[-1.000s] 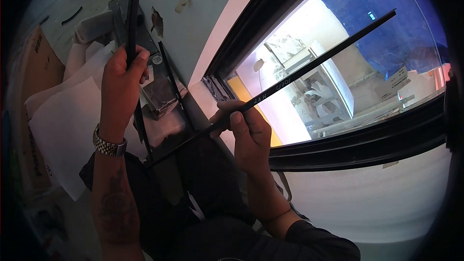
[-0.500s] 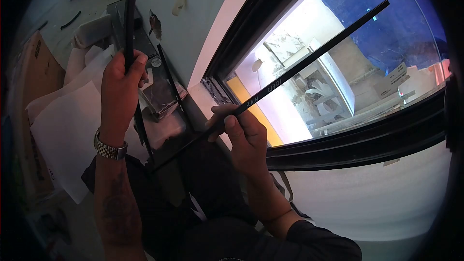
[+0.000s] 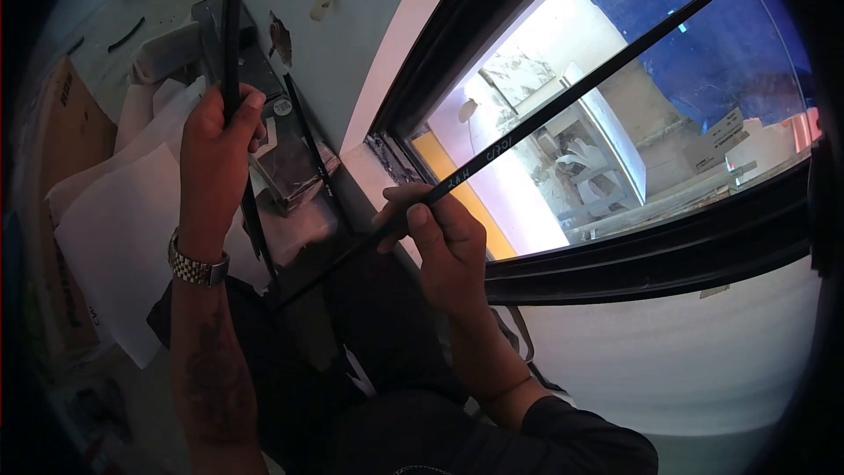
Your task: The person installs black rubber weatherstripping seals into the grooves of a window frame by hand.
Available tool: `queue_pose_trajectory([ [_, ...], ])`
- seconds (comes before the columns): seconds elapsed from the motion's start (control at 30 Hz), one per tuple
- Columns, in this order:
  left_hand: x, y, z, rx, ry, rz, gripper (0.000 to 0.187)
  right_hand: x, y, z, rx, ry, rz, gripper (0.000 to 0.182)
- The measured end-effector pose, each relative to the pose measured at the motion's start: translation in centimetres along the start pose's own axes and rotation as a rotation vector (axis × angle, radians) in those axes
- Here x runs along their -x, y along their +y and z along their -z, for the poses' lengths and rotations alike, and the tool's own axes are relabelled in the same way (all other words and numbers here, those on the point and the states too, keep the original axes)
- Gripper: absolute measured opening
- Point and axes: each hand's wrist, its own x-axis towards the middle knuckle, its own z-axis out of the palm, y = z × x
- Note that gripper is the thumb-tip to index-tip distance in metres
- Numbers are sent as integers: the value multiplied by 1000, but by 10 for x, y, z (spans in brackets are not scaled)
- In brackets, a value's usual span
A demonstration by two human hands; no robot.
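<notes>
My left hand [image 3: 214, 145], with a metal-band watch [image 3: 195, 266] on its wrist, is wrapped round a long black strip [image 3: 233, 31] that runs up past the top of the view. My right hand [image 3: 447, 244] pinches a second black strip [image 3: 576, 92] between thumb and fingers. White handwritten marks show on this strip just beyond my fingers. It slants up to the right across the window, its far end showing a notched profile. Low down, near my dark-clothed legs, the lower ends of both strips come close together.
A black-framed window [image 3: 651, 277] fills the right side. Another black strip [image 3: 308, 136] leans by the wall, which has a hole [image 3: 280, 41]. White sheets [image 3: 132, 237] lie at left, beside a cardboard box [image 3: 77, 202]. Behind them sits a grey box-like piece [image 3: 290, 163].
The right-hand strip has turned slightly about its length, and its writing now shows at a different angle. Its far end sits slightly higher. Both hands keep their hold.
</notes>
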Motion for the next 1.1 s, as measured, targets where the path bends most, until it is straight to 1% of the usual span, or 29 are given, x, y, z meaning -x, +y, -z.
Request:
queue_pose_trajectory([
  [0.33,0,-2,0,35,-6,-21,15,0,-3,-1,0,-17,1,29],
  [0.43,1,0,0,27,-9,-4,16,-1,-5,0,43,-26,12,31],
  [0.63,0,-1,0,21,-4,-17,16,-2,-5,-1,47,-30,7,30],
  [0.73,0,-1,0,32,-11,-20,17,-2,-6,-2,15,-13,-4,27],
  [0.8,1,0,0,21,-12,-23,17,-2,-7,-1,48,-23,9,31],
  [1.1,0,-1,0,31,-12,-27,16,0,-6,0,64,-16,-30,32],
])
